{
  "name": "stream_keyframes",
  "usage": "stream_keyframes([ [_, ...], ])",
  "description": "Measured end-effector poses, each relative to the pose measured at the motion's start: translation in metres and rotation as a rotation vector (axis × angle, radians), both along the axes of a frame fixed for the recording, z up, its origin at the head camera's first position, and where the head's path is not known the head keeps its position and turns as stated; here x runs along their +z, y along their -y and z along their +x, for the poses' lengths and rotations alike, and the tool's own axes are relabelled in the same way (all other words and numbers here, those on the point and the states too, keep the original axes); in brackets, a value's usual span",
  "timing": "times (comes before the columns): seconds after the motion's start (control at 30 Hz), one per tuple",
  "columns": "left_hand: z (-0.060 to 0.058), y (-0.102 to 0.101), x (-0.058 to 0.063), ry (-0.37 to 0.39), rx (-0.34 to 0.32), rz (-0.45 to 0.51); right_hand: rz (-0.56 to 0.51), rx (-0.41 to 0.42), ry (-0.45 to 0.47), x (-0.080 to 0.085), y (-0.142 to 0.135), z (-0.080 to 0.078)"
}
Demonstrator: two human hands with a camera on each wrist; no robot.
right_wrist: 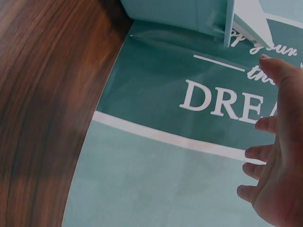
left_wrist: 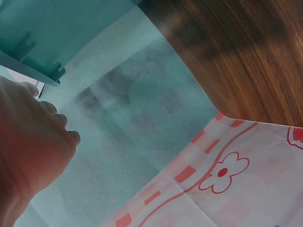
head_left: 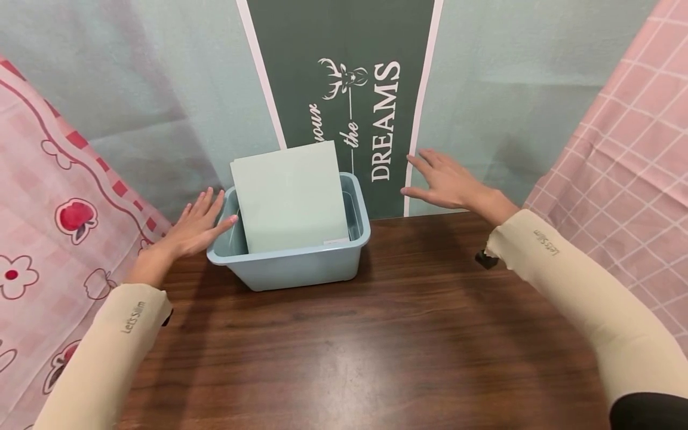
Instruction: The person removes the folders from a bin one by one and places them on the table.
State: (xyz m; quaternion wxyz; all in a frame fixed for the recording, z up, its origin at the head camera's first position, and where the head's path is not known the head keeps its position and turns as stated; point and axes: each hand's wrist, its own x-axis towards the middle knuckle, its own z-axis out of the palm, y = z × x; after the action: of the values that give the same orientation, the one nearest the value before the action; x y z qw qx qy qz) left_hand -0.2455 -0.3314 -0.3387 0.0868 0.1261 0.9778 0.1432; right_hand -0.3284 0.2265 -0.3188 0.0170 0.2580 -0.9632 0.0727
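A light blue plastic basin [head_left: 301, 269] stands at the table's back edge, left of centre. Pale flat sheets or folders [head_left: 290, 197] lean upright inside it, rising above its rim; their exact kind cannot be told. My left hand [head_left: 196, 230] hovers by the basin's left end, fingers spread, holding nothing; whether it touches the rim is unclear. To the right of the basin, my right hand [head_left: 443, 182] is raised in the air, fingers spread and apart from everything. In the right wrist view, the basin's side [right_wrist: 175, 14] shows beyond the right hand [right_wrist: 279, 151].
The brown wooden table [head_left: 333, 346] spreads in front of the basin. Behind it hangs a grey-green cloth [head_left: 537, 107] with a dark lettered band [head_left: 344, 36]. Pink patterned cloths hang at the left [head_left: 54, 197] and right [head_left: 623, 161].
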Motion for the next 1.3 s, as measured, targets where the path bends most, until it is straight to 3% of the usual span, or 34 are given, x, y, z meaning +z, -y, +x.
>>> stream_keyframes([
  [0.53, -0.005, -0.011, -0.003, -0.001, -0.023, -0.001, -0.032, 0.074, 0.075, 0.008, 0.032, -0.003],
  [1.3, -0.008, -0.019, -0.011, -0.023, 0.013, -0.010, -0.051, 0.166, 0.101, 0.009, 0.075, -0.005],
])
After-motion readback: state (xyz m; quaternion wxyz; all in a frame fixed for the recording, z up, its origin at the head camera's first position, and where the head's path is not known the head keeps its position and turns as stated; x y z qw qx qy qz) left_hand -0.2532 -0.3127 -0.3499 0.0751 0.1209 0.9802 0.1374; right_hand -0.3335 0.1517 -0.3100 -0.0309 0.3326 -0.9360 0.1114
